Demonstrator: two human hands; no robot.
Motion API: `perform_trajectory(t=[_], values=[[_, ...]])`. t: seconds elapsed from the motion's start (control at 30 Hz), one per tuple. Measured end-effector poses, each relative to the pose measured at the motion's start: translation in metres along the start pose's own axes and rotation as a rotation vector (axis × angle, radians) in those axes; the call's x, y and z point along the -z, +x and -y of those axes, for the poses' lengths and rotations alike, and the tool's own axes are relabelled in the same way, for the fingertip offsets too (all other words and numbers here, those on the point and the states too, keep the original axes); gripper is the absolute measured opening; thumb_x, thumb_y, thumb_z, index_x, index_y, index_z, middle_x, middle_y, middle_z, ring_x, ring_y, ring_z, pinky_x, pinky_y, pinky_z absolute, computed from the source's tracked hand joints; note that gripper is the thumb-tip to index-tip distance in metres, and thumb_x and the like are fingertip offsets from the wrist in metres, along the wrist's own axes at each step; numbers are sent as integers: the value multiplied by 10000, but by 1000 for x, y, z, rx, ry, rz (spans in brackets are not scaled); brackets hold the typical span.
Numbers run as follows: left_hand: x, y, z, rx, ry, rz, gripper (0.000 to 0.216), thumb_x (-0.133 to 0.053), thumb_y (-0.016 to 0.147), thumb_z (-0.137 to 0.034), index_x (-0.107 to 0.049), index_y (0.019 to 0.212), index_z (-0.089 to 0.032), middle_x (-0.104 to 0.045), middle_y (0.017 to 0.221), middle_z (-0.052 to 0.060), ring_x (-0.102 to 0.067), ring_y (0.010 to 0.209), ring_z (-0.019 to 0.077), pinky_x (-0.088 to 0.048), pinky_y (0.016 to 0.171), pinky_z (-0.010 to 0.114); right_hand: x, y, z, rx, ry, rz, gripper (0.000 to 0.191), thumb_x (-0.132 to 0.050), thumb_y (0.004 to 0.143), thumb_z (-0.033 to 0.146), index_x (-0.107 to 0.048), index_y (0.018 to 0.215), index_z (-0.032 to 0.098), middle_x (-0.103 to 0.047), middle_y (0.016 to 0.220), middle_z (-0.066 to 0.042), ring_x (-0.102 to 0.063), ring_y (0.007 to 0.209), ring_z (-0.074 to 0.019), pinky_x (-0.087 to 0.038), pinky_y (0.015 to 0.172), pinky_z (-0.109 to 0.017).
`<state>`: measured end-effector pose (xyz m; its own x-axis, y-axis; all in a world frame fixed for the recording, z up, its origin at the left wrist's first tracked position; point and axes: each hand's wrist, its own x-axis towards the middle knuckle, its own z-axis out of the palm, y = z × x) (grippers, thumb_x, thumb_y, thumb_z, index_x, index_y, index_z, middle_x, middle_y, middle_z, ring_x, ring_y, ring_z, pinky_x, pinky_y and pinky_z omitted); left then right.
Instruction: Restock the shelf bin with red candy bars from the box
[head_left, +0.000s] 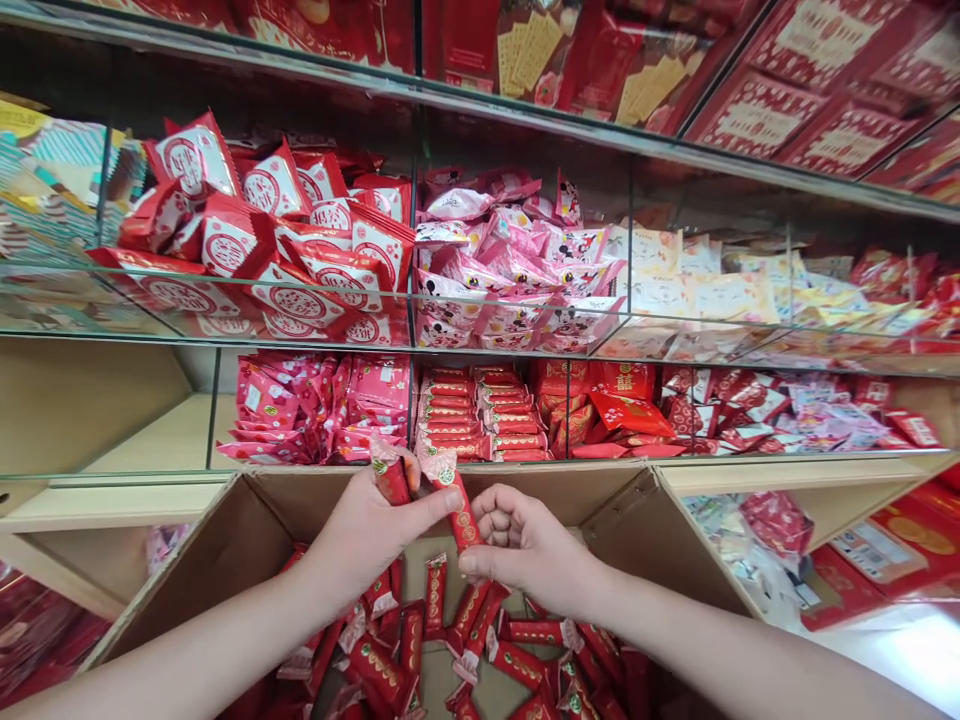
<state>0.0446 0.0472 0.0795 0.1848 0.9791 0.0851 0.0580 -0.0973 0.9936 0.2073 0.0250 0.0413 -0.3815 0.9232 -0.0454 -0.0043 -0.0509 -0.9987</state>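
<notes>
Though tilted, packet (462,518) (red) between fingers (484,563)

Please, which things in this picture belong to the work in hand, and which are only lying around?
In the work:
left hand and right hand, both on red bars
carton, with loose bars inside
stacked bars on the shelf, apparently the same kind

Only around:
red-and-white packets
cartoon packets
upper boxes

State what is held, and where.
Left hand: one slim red plastic-wrapped stick by its lower part, another stick by its upper half. Right hand: the latter's bottom.
</notes>
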Motion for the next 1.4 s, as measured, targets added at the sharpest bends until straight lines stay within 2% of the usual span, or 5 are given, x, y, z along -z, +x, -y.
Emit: perform_trajectory(t=[0.2,0.4,0.6,1.03,1.4], values=[[7,6,-3,-61,-59,-53,287,-664,635,-232,-383,599,-189,-561,641,-63,-446,538,68,-358,517,184,6,-5,8,125,-398,-25,188,-590,702,214,-482,847,160,-503,728,18,-445,592,-72,-366,532,-194],[15,14,-5,-257,34,-43,245,-584,703,-240,-382,571,-197,-514,565,-61,-511,574,103,-401,585,231,30,5,33,516,-1146,-324,197,-414,831,206,-492,1003,151,-518,945,-76,-529,848,-163,-436,747,-280],[22,22,5,-273,228,-36,161,-554,716,-255,-456,605,-191,-535,581,-37,-523,566,131,-403,591,270,52,57,63,52,-1722,-511,244,-315,843,97,-493,1008,122,-500,994,-127,-603,760,-203,-475,626,-306],[23,22,14,-389,341,4,176,-529,734,-243,-437,594,-190,-509,631,-25,-541,683,152,-404,655,268,82,155,48,-312,-1673,-545,274,-474,846,283,-514,1062,120,-539,1059,-83,-550,907,-171,-476,759,-362],[22,22,10,-377,318,45,167,-523,737,-224,-423,606,-197,-543,667,-14,-521,646,140,-403,647,266,70,156,52,-34,-1601,-288,367,-394,869,388,-479,1137,151,-522,1128,-92,-515,1006,-190,-435,829,-381]])
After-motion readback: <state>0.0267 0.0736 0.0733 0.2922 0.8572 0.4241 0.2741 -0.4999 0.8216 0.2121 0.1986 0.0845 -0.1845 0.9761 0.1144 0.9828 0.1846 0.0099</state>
